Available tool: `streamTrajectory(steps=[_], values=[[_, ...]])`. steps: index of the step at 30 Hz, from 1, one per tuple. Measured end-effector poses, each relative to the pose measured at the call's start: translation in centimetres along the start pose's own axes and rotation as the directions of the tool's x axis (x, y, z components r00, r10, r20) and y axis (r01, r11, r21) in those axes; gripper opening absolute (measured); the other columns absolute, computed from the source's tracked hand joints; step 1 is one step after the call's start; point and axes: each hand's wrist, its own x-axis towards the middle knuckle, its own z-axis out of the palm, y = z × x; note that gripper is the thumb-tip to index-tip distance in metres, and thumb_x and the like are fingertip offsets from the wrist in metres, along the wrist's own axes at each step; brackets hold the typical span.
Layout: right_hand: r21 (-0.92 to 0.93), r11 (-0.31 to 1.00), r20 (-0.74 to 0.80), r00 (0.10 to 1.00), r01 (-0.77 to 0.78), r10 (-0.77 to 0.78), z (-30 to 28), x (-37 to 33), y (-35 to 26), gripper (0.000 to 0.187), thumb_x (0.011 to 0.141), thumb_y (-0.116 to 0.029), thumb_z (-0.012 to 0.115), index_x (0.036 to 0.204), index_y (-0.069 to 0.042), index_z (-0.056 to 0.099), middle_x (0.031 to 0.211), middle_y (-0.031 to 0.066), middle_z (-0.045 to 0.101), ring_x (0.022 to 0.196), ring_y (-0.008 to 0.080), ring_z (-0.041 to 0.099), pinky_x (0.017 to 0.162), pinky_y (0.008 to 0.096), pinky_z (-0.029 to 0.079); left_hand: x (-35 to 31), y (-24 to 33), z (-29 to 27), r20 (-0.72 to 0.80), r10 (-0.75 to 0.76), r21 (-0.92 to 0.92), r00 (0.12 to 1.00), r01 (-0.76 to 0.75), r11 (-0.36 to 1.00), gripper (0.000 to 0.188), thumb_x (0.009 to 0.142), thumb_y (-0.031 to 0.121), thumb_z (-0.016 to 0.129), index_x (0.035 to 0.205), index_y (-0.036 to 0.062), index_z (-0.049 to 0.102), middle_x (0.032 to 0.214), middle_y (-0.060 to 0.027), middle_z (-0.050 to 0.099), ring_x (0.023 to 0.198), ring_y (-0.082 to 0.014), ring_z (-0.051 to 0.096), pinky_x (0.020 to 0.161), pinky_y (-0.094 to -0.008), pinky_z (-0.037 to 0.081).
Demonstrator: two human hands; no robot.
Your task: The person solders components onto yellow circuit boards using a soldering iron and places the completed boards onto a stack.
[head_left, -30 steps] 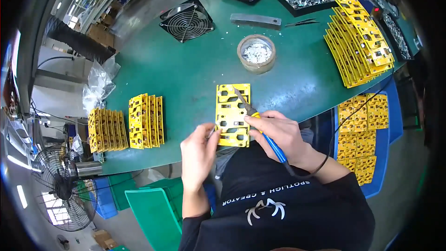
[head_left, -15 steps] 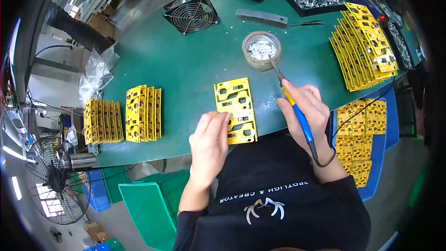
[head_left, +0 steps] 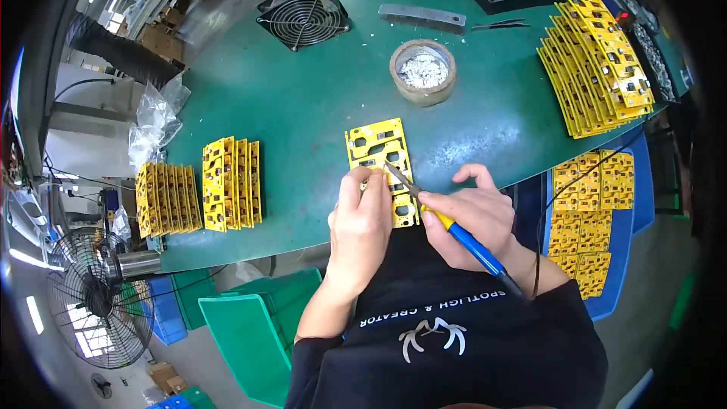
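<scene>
A yellow circuit board (head_left: 371, 153) with cut-outs and small dark parts lies flat on the green table in front of me. My left hand (head_left: 357, 223) is pinched at the board's left side; what sits between its fingertips is too small and covered to make out. In my right hand (head_left: 473, 220) is a soldering iron (head_left: 475, 250) with a blue and yellow handle, held like a pen. Its dark tip points at the middle of the board, close to my left fingertips. Beyond the board stands a round tan pot (head_left: 422, 95) holding whitish scraps.
Yellow boards stand in rows at the left (head_left: 231, 183) and right (head_left: 594, 68). Farther back are a small black fan (head_left: 307, 19), a grey metal strip (head_left: 422, 17), tweezers (head_left: 500, 24) and a black tray of small parts (head_left: 492, 6). A blue crate (head_left: 622, 246) holds more boards below right.
My right hand has brought the soldering iron from the pot down and left to the board. My left hand has shifted slightly right and farther over the board.
</scene>
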Motion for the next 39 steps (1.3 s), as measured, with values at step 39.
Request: streamTrajectory(steps=[39], values=[[0.025,1.000,-0.160,0.987,-0.007,0.011,-0.6,0.4,1.0,0.024,0.077,0.001,0.079,0.101,-0.002,0.079,0.074,0.0064,0.075,0.061,0.0185,0.071,0.085,0.0420,0.055,3.2,-1.2,0.1,0.066,-0.191,0.148,0.979,0.180,0.972,0.030,0.097,0.001,0.068,0.126,-0.0040,0.065,0.119,-0.0236,0.061,0.082,-0.0386,0.073,0.069,-0.0449,0.061]])
